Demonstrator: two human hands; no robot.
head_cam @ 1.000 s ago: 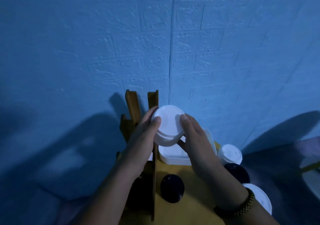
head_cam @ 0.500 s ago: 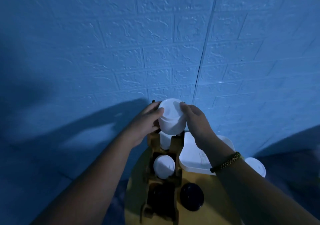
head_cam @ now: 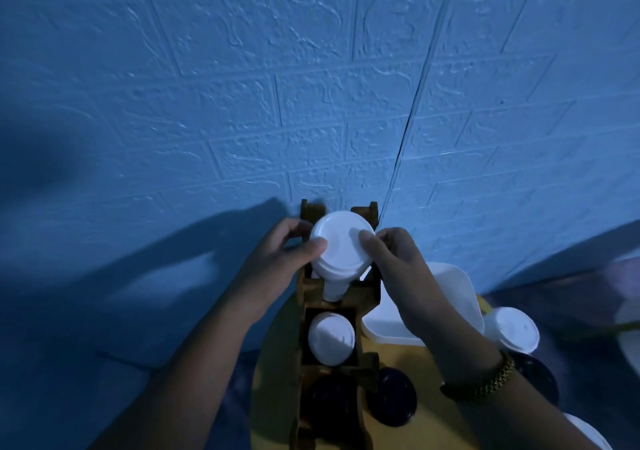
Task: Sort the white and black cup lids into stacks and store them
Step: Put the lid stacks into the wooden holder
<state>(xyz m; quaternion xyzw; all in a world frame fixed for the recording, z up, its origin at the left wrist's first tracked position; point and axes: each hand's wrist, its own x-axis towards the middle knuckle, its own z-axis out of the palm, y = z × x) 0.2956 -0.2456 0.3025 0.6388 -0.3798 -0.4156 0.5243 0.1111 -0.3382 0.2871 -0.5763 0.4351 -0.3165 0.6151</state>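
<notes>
Head cam: both hands, left hand (head_cam: pixel 277 259) and right hand (head_cam: pixel 394 262), are gripping a white lid stack (head_cam: pixel 341 245), lowering it into the wooden rack's (head_cam: pixel 367 294) far slot; next needs straight alignment.

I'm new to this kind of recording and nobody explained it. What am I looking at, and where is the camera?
No machine here: these are a person's two bare hands, filmed by a camera worn on their head, looking forward and down. The left hand and right hand together grip a stack of white lids over the far end of a wooden rack, which stands on a yellow table. The rack's middle compartment holds more white lids; the nearest looks filled with black lids, but it is dim. Beside the rack lie a black lid, a white tub and a loose white lid.
</notes>
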